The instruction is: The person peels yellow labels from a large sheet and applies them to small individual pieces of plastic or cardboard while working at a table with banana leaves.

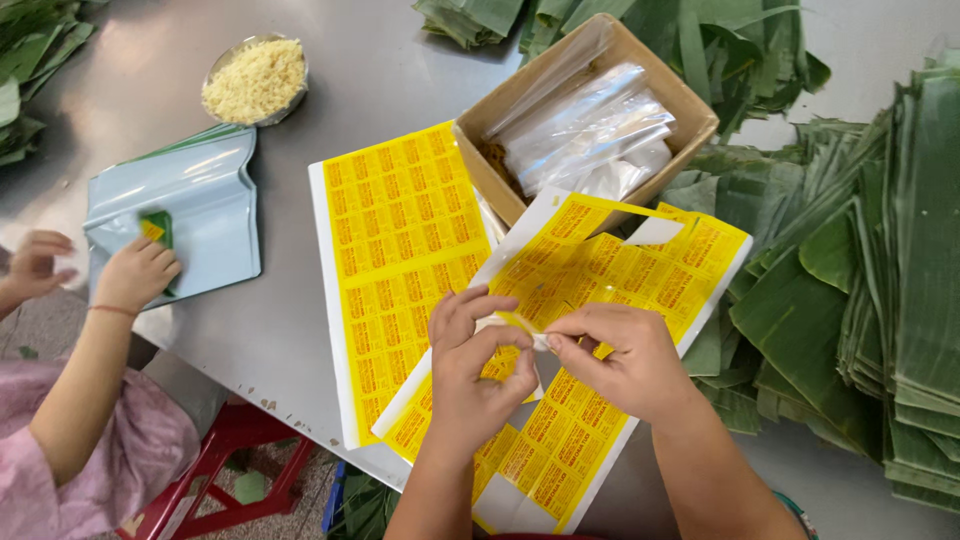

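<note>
Both of the person's hands meet over the upper yellow sticker sheet [600, 290]: the left hand [478, 365] is curled, thumb and forefinger pinched on a small pale packet [497, 327], and the right hand [612, 360] pinches a yellow sticker [528, 330] at the packet's edge, so both sets of fingers are closed on something small. The risk, as I judge it, is that the sticker folds on itself or lands crooked, since it is gripped by 1 corner only and its glue side is free; a tug could also drag the loose sheet, which lies tilted across a second sticker sheet [395, 250] and hangs past the near edge of the steel table [270, 330]. A slide towards that edge would tip it to the floor. Room is tight: the cardboard box of clear bags [590, 125] touches the sheets at the back, and stacks of banana leaves [870, 290] press in just beside the right forearm. Left of the sheets the table is bare up to a co-worker's hand [135, 275], resting on a pale blue pouch [195, 205], with a metal bowl of yellow crumbs [255, 80] well apart behind it.
</note>
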